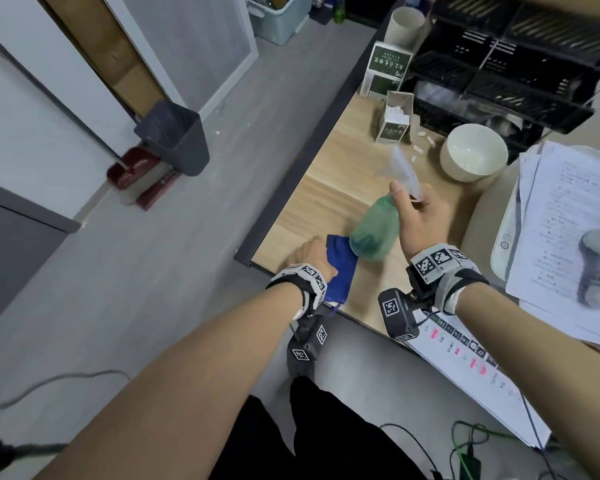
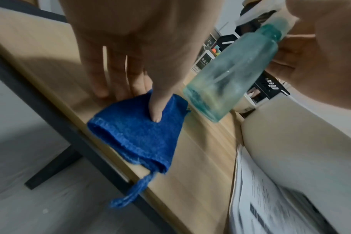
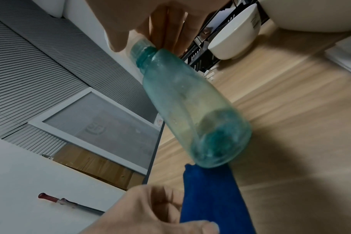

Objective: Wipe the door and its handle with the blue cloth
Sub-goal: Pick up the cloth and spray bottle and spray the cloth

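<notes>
Left hand (image 2: 142, 39) pinches the folded blue cloth (image 2: 138, 131), thumb on top, at the near-left corner of the light wood counter (image 1: 326, 188). Right hand (image 1: 418, 216) grips a translucent green spray bottle (image 3: 188, 107) by its neck, tilted, base just over the cloth's far end. White bowl (image 1: 475, 152) sits farther right. Door handle not identifiable.

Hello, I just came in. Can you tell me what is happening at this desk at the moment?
A person stands at a wooden desk. Their left hand pinches a folded blue cloth that lies at the desk's edge. Their right hand holds a green spray bottle by its neck, tilted, with the base just above the cloth. No wiping of the door has begun yet. A white bowl and papers sit further along the desk.
</notes>
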A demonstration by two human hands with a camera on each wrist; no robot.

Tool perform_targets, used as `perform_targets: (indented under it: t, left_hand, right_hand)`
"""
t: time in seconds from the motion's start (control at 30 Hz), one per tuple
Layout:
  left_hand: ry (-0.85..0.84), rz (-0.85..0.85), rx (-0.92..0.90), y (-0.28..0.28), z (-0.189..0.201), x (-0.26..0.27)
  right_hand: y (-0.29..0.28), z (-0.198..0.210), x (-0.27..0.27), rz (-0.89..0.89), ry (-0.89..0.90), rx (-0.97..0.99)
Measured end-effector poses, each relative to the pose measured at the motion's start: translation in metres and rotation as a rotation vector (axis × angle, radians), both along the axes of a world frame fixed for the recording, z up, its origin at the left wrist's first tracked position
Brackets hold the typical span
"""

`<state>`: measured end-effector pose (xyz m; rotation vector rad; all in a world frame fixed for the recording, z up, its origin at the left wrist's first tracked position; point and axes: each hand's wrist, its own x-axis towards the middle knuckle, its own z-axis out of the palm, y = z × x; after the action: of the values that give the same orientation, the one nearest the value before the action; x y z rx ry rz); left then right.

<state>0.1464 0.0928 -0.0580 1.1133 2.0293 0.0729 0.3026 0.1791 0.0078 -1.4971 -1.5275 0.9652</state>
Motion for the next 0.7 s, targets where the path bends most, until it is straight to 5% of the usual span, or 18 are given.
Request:
perform_targets:
  t: [0.17,0.3,0.47,0.7]
  left_hand:
    - [-0.341,0.298,-0.112,-0.003,-0.023,-0.029]
    - [-0.541,0.708,0.047,-0.02,0.031,-0.069]
    - [-0.62,1.024,0.238,-0.06,0.084,-0.141]
    - [-0.762,1.244,0.458,-0.135,0.154,-0.23]
  right_hand:
    - [0.005,0.005,0.0,-0.045,0.065,-0.01]
    - [-0.001,0.017,-0.029,-0.02,0.119,-0.14]
    - [-0.022,0.041,-0.091,0.253,0.11,-0.249]
    - [-0.077,0.094,-0.21,0.735,0.193,-0.293]
